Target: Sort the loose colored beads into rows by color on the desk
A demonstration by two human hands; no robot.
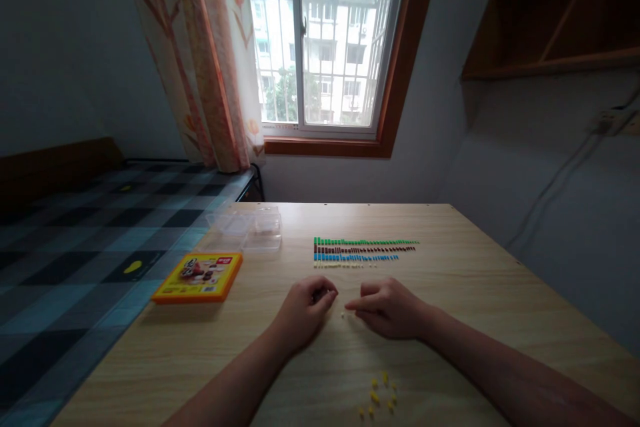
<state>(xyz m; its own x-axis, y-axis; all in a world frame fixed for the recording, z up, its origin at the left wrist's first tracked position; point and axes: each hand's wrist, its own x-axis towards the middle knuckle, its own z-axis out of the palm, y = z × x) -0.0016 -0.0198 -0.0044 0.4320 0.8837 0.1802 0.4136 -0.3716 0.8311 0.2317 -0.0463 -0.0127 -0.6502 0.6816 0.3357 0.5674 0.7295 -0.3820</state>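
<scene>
My left hand (309, 310) rests low over the table, its fingers curled and the thumb close to the index finger. Whatever may be between its fingertips is too small to make out. Opposite it, my right hand (390, 307) points left with its fingers pressed together; I cannot tell what its tips hold. A tiny pale piece (343, 315) lies just below the right fingertips. Beyond both hands are rows of small building bricks: green (355, 241), dark brown (350, 250), blue (345, 257) and a shorter pale yellow row (333, 265).
Several loose yellow bricks (375, 397) lie near the table's front edge. To the left are an orange-and-yellow box (197, 278) and a clear plastic divided tray (245, 230). A bed (75, 267) with a checked cover adjoins the wooden table (240, 347).
</scene>
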